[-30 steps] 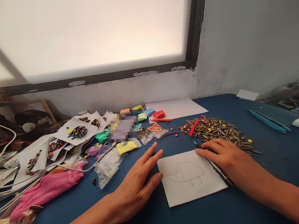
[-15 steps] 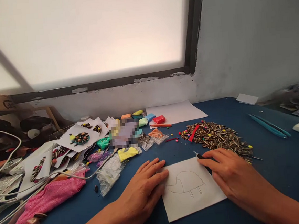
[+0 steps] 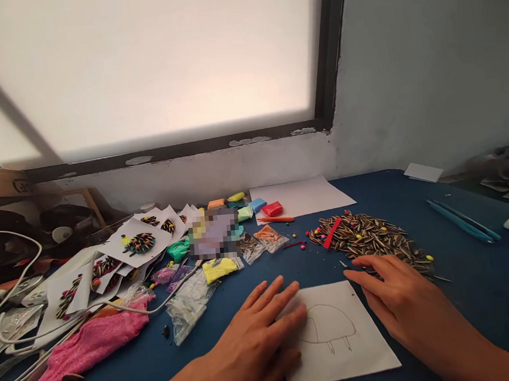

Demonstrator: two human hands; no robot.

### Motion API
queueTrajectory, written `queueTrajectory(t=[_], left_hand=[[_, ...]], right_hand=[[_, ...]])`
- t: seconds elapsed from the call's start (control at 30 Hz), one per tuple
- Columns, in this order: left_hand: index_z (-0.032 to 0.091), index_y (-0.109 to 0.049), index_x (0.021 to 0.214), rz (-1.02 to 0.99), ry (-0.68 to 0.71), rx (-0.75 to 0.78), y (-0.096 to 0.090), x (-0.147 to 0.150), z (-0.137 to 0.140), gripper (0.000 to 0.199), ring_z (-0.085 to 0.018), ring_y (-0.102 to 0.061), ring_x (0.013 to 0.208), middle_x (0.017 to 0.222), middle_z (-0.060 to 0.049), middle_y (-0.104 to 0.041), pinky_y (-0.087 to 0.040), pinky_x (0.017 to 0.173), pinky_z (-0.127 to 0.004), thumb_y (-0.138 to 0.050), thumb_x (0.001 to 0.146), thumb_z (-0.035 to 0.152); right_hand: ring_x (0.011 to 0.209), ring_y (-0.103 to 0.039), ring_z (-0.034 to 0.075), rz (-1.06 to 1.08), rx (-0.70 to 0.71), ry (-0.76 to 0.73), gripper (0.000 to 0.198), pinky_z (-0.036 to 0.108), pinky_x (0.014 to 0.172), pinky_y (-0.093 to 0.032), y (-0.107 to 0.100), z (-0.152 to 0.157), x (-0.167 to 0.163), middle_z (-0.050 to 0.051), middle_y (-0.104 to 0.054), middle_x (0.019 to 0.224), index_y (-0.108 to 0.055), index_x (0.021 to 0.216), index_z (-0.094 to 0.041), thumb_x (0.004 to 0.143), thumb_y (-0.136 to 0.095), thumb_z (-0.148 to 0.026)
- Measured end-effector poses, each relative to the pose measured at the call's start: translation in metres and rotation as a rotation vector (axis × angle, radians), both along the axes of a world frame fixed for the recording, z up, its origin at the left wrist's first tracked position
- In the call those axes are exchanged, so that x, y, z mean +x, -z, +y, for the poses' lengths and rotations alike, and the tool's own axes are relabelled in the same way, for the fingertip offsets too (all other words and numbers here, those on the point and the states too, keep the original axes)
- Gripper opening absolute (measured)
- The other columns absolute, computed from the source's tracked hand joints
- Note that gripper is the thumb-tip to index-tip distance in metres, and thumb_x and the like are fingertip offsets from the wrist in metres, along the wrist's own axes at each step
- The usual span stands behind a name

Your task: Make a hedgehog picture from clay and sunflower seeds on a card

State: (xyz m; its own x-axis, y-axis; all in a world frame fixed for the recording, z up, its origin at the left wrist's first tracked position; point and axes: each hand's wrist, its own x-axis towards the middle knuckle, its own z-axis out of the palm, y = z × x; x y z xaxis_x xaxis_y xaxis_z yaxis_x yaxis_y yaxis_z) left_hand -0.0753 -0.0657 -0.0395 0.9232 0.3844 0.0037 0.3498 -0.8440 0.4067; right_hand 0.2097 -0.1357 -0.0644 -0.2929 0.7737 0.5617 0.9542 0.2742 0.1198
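A sheet of white paper [image 3: 364, 358] lies on the blue table, bearing a line drawing of a rounded animal body with two thin legs. My left hand [image 3: 261, 336] rests over the paper's left side, fingers stretched out, and covers the drawing's left part. Just off the upper right corner is my right hand [image 3: 399, 296], its thumb and fingers close together around a pen [image 3: 343, 264]. Only the pen's tip shows; the rest is hidden by the hand. Beyond this hand spreads a heap of striped sunflower seeds [image 3: 373, 237], with a red strip [image 3: 332, 233] and small coloured balls on it.
Bags of coloured clay, such as a yellow one [image 3: 220, 269] and a red one [image 3: 272, 208], sit at the back middle. Finished seed pictures [image 3: 137, 242], a pink cloth [image 3: 90, 347] and a white cable [image 3: 158, 309] crowd the left. Teal tweezers [image 3: 463, 221] lie far right.
My left hand has slid right over the paper, covering more of the drawing. My right hand and the pen have moved off the paper's upper corner. The view has shifted slightly.
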Motion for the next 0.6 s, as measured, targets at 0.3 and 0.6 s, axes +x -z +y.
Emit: queueTrajectory(t=[0.3,0.6], left_hand=[[0.020,-0.057,0.140,-0.085,0.051,0.053,0.001,-0.007,-0.004,0.041,-0.027,-0.037,0.149,0.154,-0.007,-0.050,-0.029,0.125,-0.045,-0.058,0.099,0.026],[0.018,-0.068,0.106,-0.403,0.037,0.147,0.014,-0.005,-0.004,0.025,-0.020,-0.070,0.111,0.113,-0.008,-0.077,-0.050,0.106,-0.032,-0.043,0.104,0.017]], right_hand=[[0.074,-0.065,0.020,-0.033,0.036,-0.136,0.040,0.034,0.073,-0.049,-0.014,-0.011,-0.009,0.005,-0.073,0.078,-0.068,0.070,-0.020,0.078,-0.040,0.008],[0.072,-0.065,0.019,-0.021,0.005,-0.176,0.036,0.032,0.071,-0.048,-0.007,-0.007,-0.007,0.001,-0.071,0.073,-0.064,0.075,-0.022,0.080,-0.042,0.007]])
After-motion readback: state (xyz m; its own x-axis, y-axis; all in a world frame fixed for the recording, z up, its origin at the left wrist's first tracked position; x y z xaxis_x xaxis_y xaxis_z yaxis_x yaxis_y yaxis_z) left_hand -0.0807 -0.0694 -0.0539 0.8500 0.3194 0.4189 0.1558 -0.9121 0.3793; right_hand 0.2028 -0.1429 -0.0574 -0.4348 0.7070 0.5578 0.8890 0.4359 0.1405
